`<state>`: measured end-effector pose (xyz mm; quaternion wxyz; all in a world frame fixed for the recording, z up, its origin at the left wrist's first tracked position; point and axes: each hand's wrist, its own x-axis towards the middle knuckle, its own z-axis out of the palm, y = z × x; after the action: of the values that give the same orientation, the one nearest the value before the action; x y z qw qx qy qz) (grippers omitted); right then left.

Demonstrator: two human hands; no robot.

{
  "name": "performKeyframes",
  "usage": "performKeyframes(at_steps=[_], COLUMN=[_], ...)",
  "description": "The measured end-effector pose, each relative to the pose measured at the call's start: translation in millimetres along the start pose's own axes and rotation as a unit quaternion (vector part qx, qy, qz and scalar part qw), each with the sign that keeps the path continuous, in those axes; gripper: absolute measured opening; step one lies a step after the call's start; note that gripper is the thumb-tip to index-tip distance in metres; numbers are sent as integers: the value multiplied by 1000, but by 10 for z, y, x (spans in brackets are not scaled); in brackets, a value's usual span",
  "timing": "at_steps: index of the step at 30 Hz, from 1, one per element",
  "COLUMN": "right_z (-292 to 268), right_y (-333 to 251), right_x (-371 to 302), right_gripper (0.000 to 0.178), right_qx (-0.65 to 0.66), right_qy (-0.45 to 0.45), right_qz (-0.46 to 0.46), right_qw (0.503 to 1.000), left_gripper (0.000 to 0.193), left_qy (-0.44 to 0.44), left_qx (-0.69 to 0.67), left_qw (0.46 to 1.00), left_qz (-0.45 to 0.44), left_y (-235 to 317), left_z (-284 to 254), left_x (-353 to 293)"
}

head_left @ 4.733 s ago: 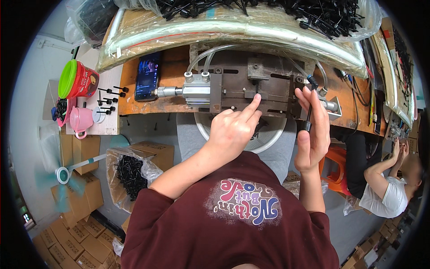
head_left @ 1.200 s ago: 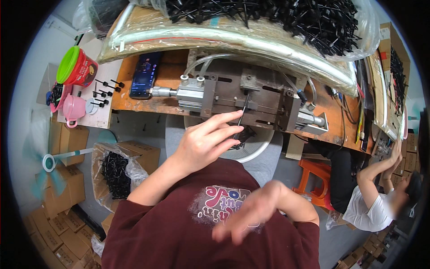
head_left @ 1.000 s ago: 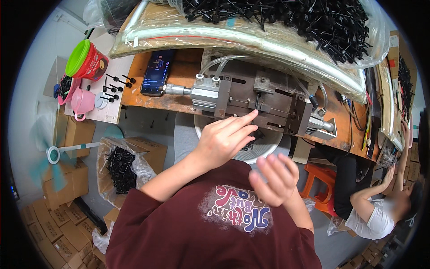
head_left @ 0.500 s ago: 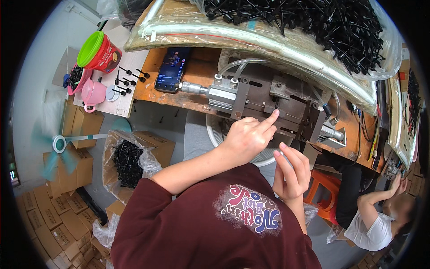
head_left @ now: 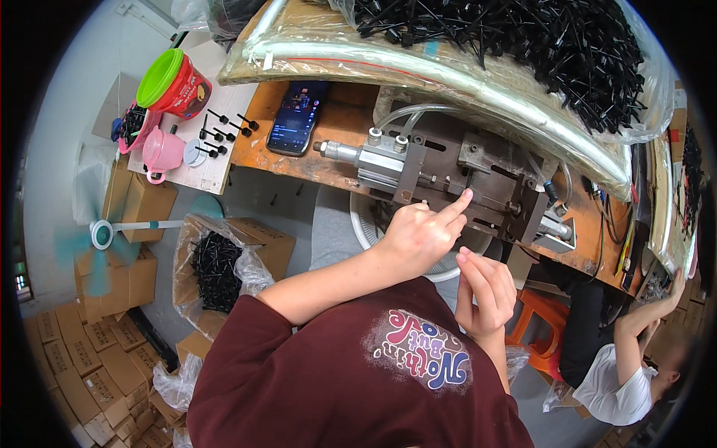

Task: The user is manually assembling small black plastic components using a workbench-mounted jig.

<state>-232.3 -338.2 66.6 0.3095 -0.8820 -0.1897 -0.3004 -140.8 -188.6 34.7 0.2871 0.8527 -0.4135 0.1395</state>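
A metal clamping fixture (head_left: 441, 160) with air cylinders at both ends sits on the wooden bench. My left hand (head_left: 424, 235) reaches over its near edge from the left. The index finger is stretched toward a small black part (head_left: 470, 179) in the middle of the fixture; whether the fingertip touches it I cannot tell. The other left fingers are partly bent, with nothing visible in them. Just below and to the right, my right hand (head_left: 487, 295) is raised with its fingertips drawn together. Anything between those fingertips is too small or hidden to make out.
Black long-stemmed parts (head_left: 515, 52) heap on a plastic-covered tray above the fixture. A phone (head_left: 297, 119), loose black parts (head_left: 224, 134), a pink cup (head_left: 162, 151) and a red tub (head_left: 179, 86) stand left. A white basket (head_left: 364, 228) sits beneath. Another person (head_left: 620, 373) works at right.
My right fingertips have come together from a looser spread. The left index finger remains at the middle of the fixture. The view has shifted slightly, and the other person's arm has moved up.
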Motion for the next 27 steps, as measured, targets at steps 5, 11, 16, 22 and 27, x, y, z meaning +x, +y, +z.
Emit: performKeyframes(at_steps=[5,11,16,22,27], right_z=[9,-42,-139,-219,-86], right_y=[-27,13,164,708,1226], right_x=[-18,-27,308,1272,1954], right_gripper=[35,35,29,26,35], right_qx=[8,0,26,-118,-309], right_qy=[-6,9,87,146,141], right_qz=[12,14,71,23,-35], right_qw=[1000,1000,993,982,940], left_gripper=[24,24,28,42,43], left_qy=[2,-58,-168,-110,-80], left_qx=[2,-112,-181,-177,-178], left_qw=[1000,992,969,978,980], left_qz=[3,-4,7,4,32], left_y=[-21,43,23,50,90], left_z=[27,-195,-231,-329,-450], left_x=[-29,-141,-326,-232,-172])
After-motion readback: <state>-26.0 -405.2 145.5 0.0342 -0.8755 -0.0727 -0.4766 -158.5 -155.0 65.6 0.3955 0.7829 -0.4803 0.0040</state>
